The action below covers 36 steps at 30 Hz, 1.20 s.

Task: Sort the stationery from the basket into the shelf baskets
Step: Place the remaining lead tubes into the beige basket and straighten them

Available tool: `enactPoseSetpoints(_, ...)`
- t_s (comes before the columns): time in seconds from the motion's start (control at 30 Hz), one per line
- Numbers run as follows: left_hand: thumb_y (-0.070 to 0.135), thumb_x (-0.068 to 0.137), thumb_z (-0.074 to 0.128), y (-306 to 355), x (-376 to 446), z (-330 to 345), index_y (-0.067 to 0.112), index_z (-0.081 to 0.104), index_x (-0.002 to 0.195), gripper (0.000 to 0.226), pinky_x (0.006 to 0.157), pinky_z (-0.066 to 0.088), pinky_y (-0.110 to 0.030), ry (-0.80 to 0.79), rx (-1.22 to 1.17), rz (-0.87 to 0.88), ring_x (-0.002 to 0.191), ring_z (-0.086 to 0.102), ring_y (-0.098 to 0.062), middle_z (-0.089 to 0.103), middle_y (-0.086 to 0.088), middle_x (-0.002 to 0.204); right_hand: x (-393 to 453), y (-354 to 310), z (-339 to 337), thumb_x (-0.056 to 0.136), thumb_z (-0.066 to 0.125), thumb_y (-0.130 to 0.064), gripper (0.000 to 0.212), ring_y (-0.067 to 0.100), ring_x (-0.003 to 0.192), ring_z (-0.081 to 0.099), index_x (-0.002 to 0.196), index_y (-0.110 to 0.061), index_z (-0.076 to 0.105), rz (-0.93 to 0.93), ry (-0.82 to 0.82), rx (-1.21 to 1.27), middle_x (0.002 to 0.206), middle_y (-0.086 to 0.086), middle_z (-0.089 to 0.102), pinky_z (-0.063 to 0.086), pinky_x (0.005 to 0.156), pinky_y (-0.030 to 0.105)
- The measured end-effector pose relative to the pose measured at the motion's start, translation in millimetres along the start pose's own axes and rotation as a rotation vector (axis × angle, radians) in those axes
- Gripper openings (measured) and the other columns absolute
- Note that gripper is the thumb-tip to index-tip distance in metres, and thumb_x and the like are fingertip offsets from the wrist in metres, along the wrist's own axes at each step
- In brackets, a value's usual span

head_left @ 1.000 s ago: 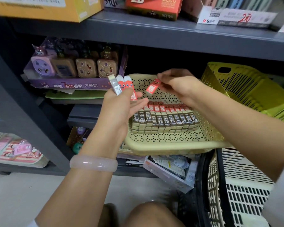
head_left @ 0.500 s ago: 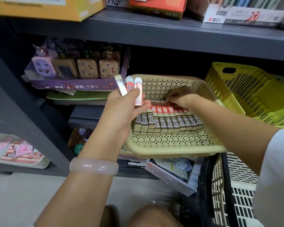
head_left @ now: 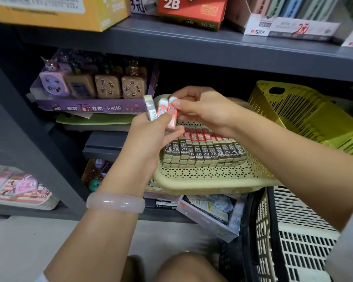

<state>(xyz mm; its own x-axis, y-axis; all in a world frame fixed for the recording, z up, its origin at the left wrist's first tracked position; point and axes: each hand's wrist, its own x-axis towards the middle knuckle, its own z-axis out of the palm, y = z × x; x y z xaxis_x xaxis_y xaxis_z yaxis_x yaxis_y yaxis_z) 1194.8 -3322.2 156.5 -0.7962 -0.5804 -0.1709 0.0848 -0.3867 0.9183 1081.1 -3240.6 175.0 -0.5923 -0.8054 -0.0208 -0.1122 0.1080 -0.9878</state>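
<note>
My left hand (head_left: 151,135) grips three small lead refill packs (head_left: 160,110) upright, two red and one grey-white, just above the left rim of the beige perforated shelf basket (head_left: 212,178). My right hand (head_left: 200,106) pinches the top of the rightmost red pack with thumb and fingers. Inside the basket lie rows of brown 2B packs (head_left: 206,152), with a row of red packs (head_left: 200,135) behind them. The white source basket (head_left: 298,237) sits low at the right.
A yellow-green slatted basket (head_left: 306,119) leans on the shelf at right. A purple display of sharpeners (head_left: 94,92) stands at left. Boxes line the upper grey shelf (head_left: 192,43). A box of cards (head_left: 212,212) lies under the beige basket. My knee (head_left: 183,267) is at the bottom.
My right hand set a red pack down in the basket's back row, then rose and moved left to the packs held in my left hand.
</note>
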Motion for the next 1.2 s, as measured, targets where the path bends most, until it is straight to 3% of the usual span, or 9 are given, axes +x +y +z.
enactPoseSetpoints(0.13, 0.014, 0.092, 0.055, 1.0, -0.7, -1.3, 0.001, 0.058, 0.102, 0.016, 0.064, 0.058, -0.024, -0.026, -0.009, -0.021, 0.064, 0.07, -0.016, 0.065, -0.009, 0.075, 7.1, 6.8, -24.6, 0.091, 0.054, -0.007, 0.008, 0.009, 0.072, 0.06, 0.09, -0.013, 0.059, 0.015, 0.294, 0.029, 0.079, -0.001, 0.062, 0.053, 0.07, 0.016)
enactPoseSetpoints(0.27, 0.019, 0.094, 0.053, 1.7, -1.7, 0.0, 0.003, 0.055, 0.11, 0.023, 0.057, 0.057, -0.022, -0.062, -0.008, -0.009, 0.063, 0.07, -0.019, 0.069, -0.006, 0.063, 13.8, 30.2, -61.7, 0.092, 0.054, -0.022, 0.008, 0.02, 0.093, 0.065, 0.09, -0.021, 0.062, 0.284, 0.49, -0.396, 0.091, 0.002, 0.067, 0.052, 0.09, 0.035)
enactPoseSetpoints(0.37, 0.023, 0.094, 0.053, 1.9, -1.0, 1.0, 0.006, 0.053, 0.112, 0.025, 0.059, 0.057, -0.024, -0.069, -0.023, -0.007, 0.068, 0.071, -0.02, 0.072, -0.007, 0.07, 15.1, 47.6, -69.4, 0.095, 0.049, -0.019, 0.021, 0.022, 0.096, 0.061, 0.11, -0.014, 0.064, 0.362, 0.503, -0.61, 0.114, 0.005, 0.064, 0.049, 0.092, 0.032)
enactPoseSetpoints(0.57, 0.025, 0.093, 0.054, -0.8, 0.4, 2.7, 0.013, 0.057, 0.09, 0.012, 0.064, 0.058, -0.024, -0.081, 0.052, 0.015, 0.072, 0.069, -0.018, 0.07, -0.01, 0.077, 16.1, 70.4, -63.0, 0.091, 0.057, -0.022, 0.017, 0.012, 0.068, 0.051, 0.105, -0.02, 0.066, 0.446, 0.423, -0.674, 0.097, 0.001, 0.059, 0.044, 0.066, 0.022)
enactPoseSetpoints(0.8, 0.025, 0.092, 0.055, -5.3, 2.4, 2.2, 0.017, 0.058, 0.082, 0.013, 0.049, 0.048, -0.017, -0.055, 0.134, 0.061, 0.056, 0.053, -0.01, 0.058, -0.003, 0.071, 10.3, 55.6, -60.3, 0.096, 0.046, -0.019, 0.028, 0.029, 0.106, 0.059, 0.12, -0.011, 0.058, 0.424, 0.38, -0.856, 0.119, 0.011, 0.061, 0.047, 0.084, 0.028)
enactPoseSetpoints(0.87, 0.023, 0.093, 0.054, -7.0, 3.2, 1.4, 0.017, 0.058, 0.082, 0.012, 0.048, 0.047, -0.017, -0.053, 0.173, 0.075, 0.055, 0.053, -0.009, 0.058, -0.003, 0.073, 7.9, 41.4, -54.2, 0.095, 0.048, -0.017, 0.026, 0.026, 0.101, 0.062, 0.117, -0.006, 0.057, 0.31, 0.417, -0.637, 0.114, 0.012, 0.063, 0.051, 0.082, 0.026)
enactPoseSetpoints(0.97, 0.023, 0.093, 0.054, -8.7, 3.1, 1.0, 0.018, 0.058, 0.078, 0.016, 0.048, 0.046, -0.017, -0.043, 0.203, 0.094, 0.054, 0.053, -0.009, 0.058, -0.002, 0.07, -4.8, 15.5, -31.9, 0.094, 0.051, -0.023, 0.026, 0.011, 0.082, 0.064, 0.112, -0.007, 0.06, 0.163, 0.188, -0.168, 0.093, 0.002, 0.068, 0.053, 0.068, 0.019)
enactPoseSetpoints(1.07, 0.02, 0.093, 0.053, -7.8, 2.4, 1.5, 0.019, 0.059, 0.076, 0.018, 0.048, 0.046, -0.017, -0.037, 0.201, 0.101, 0.055, 0.053, -0.009, 0.057, 0.0, 0.067, -13.0, 2.2, -10.1, 0.091, 0.055, -0.026, 0.015, 0.006, 0.084, 0.064, 0.096, -0.017, 0.066, 0.084, -0.06, -0.077, 0.089, -0.002, 0.068, 0.054, 0.076, 0.02)
enactPoseSetpoints(1.2, 0.019, 0.092, 0.056, -5.1, -1.3, 2.5, 0.018, 0.058, 0.08, 0.012, 0.052, 0.051, -0.017, -0.06, 0.159, 0.082, 0.056, 0.061, -0.01, 0.061, -0.004, 0.074, -11.7, -3.3, -0.5, 0.089, 0.058, -0.014, 0.004, 0.008, 0.077, 0.062, 0.087, -0.014, 0.062, 0.019, 0.0, -0.004, 0.079, -0.003, 0.066, 0.052, 0.081, 0.022)
